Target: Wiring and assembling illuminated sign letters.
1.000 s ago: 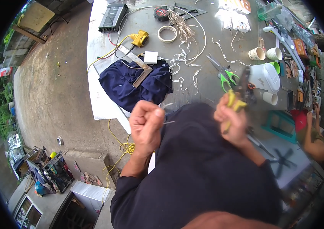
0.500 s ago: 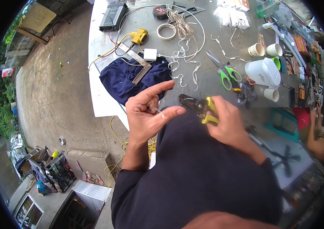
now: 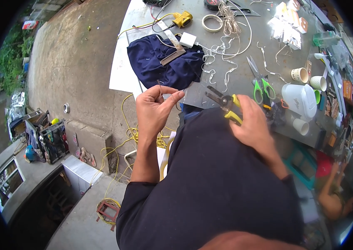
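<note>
My left hand (image 3: 153, 110) is closed in a pinch, thumb tip against the fingers. A thin piece that looks like wire (image 3: 159, 86) pokes up from it; most of it is hidden by the fingers. To its right, my right hand (image 3: 252, 121) grips a pair of wire strippers (image 3: 228, 103) by the yellow handles. The dark jaws are parted and point toward the left hand, with a gap between. Past the hands lies a dark blue cloth (image 3: 147, 58) with a metal square (image 3: 172, 56) on top. White strings of small modules (image 3: 227, 75) are spread on the grey table.
Green-handled scissors (image 3: 263, 85), a white lidded container (image 3: 299, 100) and cups (image 3: 299, 75) stand at right. A tape roll (image 3: 212, 23), a white adapter (image 3: 188, 39) and a yellow connector (image 3: 182, 19) lie farther back. Yellow cord (image 3: 132, 134) tangles on the floor. Another person (image 3: 336, 196) is at far right.
My left thumb and index finger, apart before, have come together. The wire strippers have moved away from the left hand, and their jaws show more widely parted. The whole view has shifted.
</note>
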Demonstrator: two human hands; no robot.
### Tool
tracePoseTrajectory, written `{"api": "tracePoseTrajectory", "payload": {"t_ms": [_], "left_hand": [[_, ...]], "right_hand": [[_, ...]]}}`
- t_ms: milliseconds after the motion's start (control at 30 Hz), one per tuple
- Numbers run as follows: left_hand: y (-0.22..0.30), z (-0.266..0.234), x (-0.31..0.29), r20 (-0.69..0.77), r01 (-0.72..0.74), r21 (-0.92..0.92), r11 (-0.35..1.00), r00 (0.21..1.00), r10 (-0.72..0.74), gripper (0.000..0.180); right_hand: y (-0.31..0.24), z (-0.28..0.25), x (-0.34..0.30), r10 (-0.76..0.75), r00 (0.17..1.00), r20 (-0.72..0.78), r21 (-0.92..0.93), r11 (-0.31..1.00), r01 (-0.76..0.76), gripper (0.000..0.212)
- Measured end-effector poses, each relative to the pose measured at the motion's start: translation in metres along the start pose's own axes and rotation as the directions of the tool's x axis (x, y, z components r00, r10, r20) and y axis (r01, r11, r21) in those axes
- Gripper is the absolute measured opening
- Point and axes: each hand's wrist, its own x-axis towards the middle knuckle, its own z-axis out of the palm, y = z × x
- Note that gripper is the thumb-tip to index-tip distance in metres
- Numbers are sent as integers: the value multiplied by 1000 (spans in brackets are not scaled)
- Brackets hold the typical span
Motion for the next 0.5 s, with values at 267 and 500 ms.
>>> {"api": "tracePoseTrajectory", "payload": {"t_ms": [267,500], "left_hand": [[-91,-30,-78,-254,348,-97,933,897,-361,35],[12,38,-68,-37,36,-485,874,997,-62,25]], "right_hand": [[104,21,25,241,970,27,-369,904,-214,70],[182,69,21,156,984,-83,-460,870,-177,73]]}}
